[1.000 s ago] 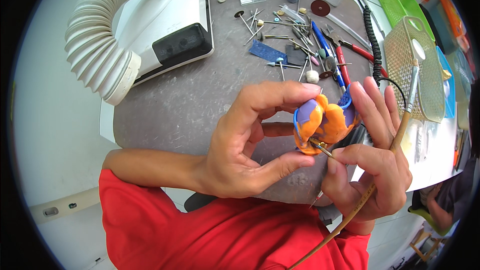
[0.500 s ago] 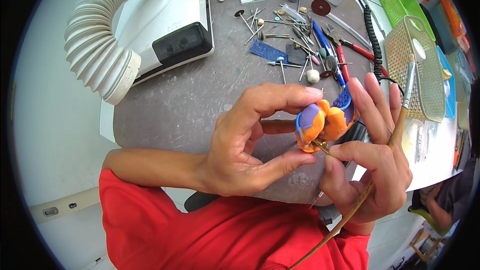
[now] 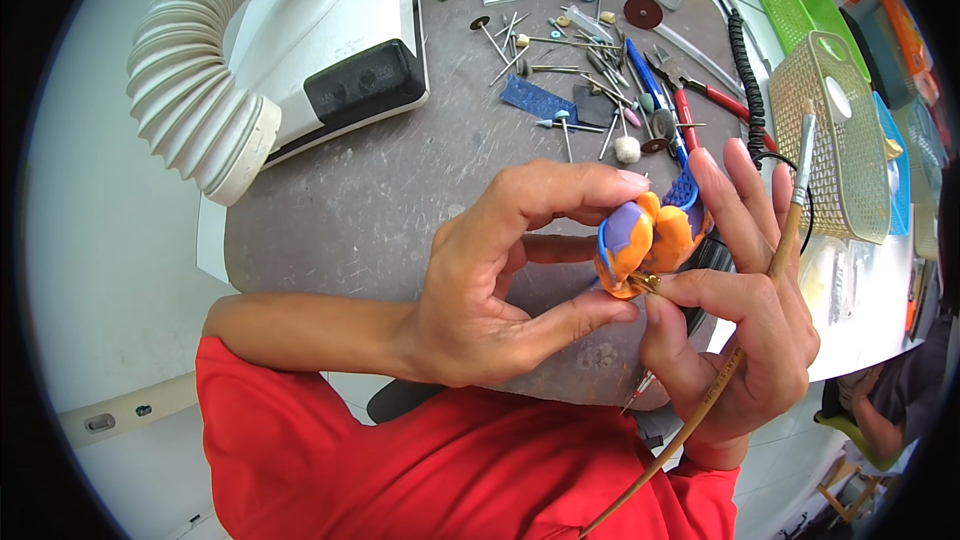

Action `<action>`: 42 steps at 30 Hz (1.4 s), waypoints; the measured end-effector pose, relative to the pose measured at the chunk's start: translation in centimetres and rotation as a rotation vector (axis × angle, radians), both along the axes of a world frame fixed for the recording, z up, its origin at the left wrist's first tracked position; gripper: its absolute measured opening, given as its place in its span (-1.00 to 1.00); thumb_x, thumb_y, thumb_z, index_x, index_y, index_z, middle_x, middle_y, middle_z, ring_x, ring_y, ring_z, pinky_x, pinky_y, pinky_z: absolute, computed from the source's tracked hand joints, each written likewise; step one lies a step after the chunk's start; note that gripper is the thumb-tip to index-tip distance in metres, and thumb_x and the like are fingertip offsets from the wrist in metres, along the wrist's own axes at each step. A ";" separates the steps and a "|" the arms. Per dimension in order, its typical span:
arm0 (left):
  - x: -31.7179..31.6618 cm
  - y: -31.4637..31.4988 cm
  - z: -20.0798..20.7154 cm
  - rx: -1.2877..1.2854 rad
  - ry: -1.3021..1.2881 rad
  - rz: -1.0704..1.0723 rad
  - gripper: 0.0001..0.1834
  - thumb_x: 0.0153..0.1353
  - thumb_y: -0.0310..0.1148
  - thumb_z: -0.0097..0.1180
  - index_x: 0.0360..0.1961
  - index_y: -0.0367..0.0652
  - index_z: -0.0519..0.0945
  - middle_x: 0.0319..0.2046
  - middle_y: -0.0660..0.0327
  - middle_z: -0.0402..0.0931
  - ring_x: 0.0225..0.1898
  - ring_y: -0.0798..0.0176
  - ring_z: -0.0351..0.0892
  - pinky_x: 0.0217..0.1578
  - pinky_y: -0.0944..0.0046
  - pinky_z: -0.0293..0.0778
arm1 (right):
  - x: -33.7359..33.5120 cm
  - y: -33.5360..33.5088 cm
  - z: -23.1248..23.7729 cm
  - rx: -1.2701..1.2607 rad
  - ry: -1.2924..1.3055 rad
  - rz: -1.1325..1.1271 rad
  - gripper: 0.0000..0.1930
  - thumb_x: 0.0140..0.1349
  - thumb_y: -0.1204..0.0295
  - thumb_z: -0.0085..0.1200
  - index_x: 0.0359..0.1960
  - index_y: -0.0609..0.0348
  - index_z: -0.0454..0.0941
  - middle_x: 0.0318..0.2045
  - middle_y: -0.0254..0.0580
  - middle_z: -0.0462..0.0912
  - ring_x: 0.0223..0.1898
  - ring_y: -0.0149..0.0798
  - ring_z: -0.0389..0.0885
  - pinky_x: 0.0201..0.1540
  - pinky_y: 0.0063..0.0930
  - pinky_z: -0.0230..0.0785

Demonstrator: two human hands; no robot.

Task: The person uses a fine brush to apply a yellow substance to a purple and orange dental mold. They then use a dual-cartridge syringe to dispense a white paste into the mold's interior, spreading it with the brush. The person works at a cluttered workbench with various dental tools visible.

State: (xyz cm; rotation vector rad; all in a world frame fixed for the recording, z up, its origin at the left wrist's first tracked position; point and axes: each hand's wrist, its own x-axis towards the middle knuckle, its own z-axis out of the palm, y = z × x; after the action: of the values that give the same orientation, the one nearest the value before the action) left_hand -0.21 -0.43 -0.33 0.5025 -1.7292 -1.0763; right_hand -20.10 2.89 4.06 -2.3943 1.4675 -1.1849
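Far to the left of our grip, we see a white ribbed hose (image 3: 195,90) curving down beside a white machine (image 3: 285,45) with a black front. Our left hand (image 3: 490,280) comes next, its thumb below and forefinger above, curled round and holding the blue tray (image 3: 604,242) by its left end. The tray is raised over the bench (image 3: 340,210) between our two hands, filled with orange and purple material (image 3: 672,240). Beyond the grip lie scattered rotary bits (image 3: 541,69), a blue pen (image 3: 640,70) and red-handled pliers (image 3: 718,100). At the near edge of the orange material, our right hand (image 3: 755,330) makes a narrow pinch on a small gold-coloured metal piece (image 3: 648,282); how deep it sits we cannot tell. A wooden-handled brush (image 3: 712,387) slants across that same hand, bristles up. Right of the grip stands a beige mesh basket (image 3: 810,155), with a green basket (image 3: 805,15) farther off behind it.
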 end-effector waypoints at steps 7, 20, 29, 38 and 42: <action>-0.1 -0.1 -0.1 -0.008 0.011 0.005 -0.18 0.01 -0.58 0.51 0.27 -0.29 0.30 0.23 -0.01 0.38 0.21 0.11 0.52 0.19 0.12 0.56 | 0.1 0.0 0.0 0.005 0.003 -0.001 -0.87 0.09 0.47 0.29 -0.43 0.18 0.56 0.05 0.32 0.67 0.28 0.31 0.52 0.45 0.23 0.06; -0.4 0.1 -0.2 0.024 0.055 0.026 -0.25 0.08 -0.59 0.45 0.29 -0.25 0.36 0.24 0.03 0.40 0.24 0.12 0.52 0.15 0.10 0.62 | 0.1 0.0 0.1 -0.012 0.014 0.001 -0.83 0.08 0.45 0.33 -0.41 0.20 0.57 0.06 0.28 0.68 0.29 0.30 0.51 0.44 0.17 0.10; -0.1 -0.3 0.1 -0.044 -0.019 0.000 -0.17 -0.04 -0.60 0.55 0.25 -0.25 0.33 0.20 0.01 0.40 0.17 0.17 0.53 0.09 0.16 0.66 | -0.5 0.6 0.3 0.005 0.015 -0.036 -0.84 0.06 0.45 0.36 -0.39 0.16 0.61 0.04 0.21 0.70 0.32 0.25 0.49 0.47 0.13 0.03; -0.5 -0.3 -0.2 -0.063 0.070 0.034 -0.29 0.06 -0.56 0.48 0.24 -0.24 0.43 0.16 0.02 0.49 0.19 0.09 0.57 0.07 0.11 0.69 | -0.2 0.7 0.0 -0.017 0.017 -0.059 -0.86 0.07 0.46 0.34 -0.40 0.15 0.59 0.06 0.20 0.70 0.31 0.24 0.50 0.45 0.15 0.03; -0.4 -0.3 -0.2 -0.071 0.048 0.026 -0.25 0.01 -0.58 0.51 0.23 -0.25 0.40 0.15 0.01 0.47 0.16 0.13 0.57 0.05 0.14 0.69 | -0.3 0.7 -0.2 -0.005 -0.001 -0.054 -0.87 0.09 0.46 0.32 -0.41 0.15 0.59 0.05 0.23 0.69 0.31 0.24 0.51 0.45 0.17 0.00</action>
State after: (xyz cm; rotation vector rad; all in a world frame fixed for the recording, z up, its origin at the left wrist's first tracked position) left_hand -0.61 -0.76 -0.54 0.4494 -1.7082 -0.9972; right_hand -20.38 3.61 3.89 -2.3713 1.5403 -1.2016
